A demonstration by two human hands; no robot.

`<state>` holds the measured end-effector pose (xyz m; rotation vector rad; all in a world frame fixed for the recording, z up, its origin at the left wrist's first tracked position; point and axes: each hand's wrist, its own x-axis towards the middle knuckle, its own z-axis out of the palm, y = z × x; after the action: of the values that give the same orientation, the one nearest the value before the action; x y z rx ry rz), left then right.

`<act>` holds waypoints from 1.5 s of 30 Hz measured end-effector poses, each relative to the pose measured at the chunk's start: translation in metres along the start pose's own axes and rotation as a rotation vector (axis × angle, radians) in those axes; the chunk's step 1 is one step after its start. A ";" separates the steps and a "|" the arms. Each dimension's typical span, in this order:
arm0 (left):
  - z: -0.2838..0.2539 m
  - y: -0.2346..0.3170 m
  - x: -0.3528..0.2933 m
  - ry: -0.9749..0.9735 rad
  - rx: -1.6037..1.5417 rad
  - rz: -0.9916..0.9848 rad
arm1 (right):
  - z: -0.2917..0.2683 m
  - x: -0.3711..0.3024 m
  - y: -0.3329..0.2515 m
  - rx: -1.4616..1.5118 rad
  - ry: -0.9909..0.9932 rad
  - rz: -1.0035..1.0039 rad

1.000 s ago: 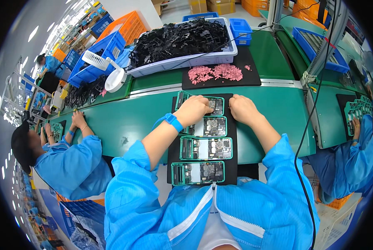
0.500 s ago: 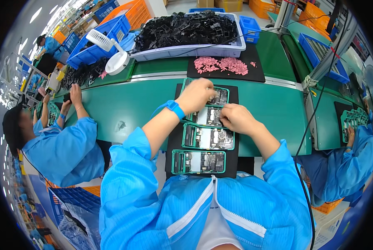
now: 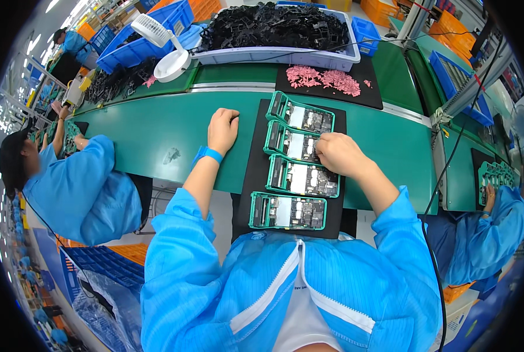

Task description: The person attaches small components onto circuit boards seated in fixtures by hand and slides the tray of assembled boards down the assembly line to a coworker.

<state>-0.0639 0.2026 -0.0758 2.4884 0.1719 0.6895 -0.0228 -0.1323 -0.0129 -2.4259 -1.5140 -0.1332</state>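
Observation:
Several open phone housings with green frames lie in a column on a black mat point(image 3: 251, 170), their circuit boards facing up. My right hand point(image 3: 343, 155) is closed in a pinch at the right end of the second housing from the far end point(image 3: 294, 142); its fingertips hide what they hold, if anything. To the left of the mat, my left hand point(image 3: 223, 132) is over the green bench with fingers curled, a blue wrist strap below it. The farthest housing point(image 3: 309, 119) and the two nearer ones, the third point(image 3: 306, 178) and the nearest point(image 3: 291, 212), are untouched.
Beyond the bench, small pink pieces point(image 3: 341, 83) lie in piles on a dark mat. Behind them a pale bin point(image 3: 274, 57) is heaped with black plastic parts. A white fan point(image 3: 171, 66) stands left of it. People in blue sit at both sides; a black cable point(image 3: 449, 170) hangs at right.
My left hand has left the farthest housing and moved left, off the mat. My right hand remains at the second housing. The whole view has shifted slightly.

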 end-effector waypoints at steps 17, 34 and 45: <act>0.004 0.004 -0.002 0.113 0.103 0.076 | 0.006 -0.032 0.005 0.171 0.207 0.122; 0.005 0.009 0.000 0.100 0.100 0.048 | 0.023 -0.031 0.066 0.385 0.442 0.735; 0.007 0.011 -0.003 0.104 0.104 0.038 | 0.045 -0.001 0.085 0.588 0.364 1.031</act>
<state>-0.0634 0.1894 -0.0763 2.5615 0.2035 0.8462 0.0494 -0.1556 -0.0723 -2.1933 -0.0233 0.0759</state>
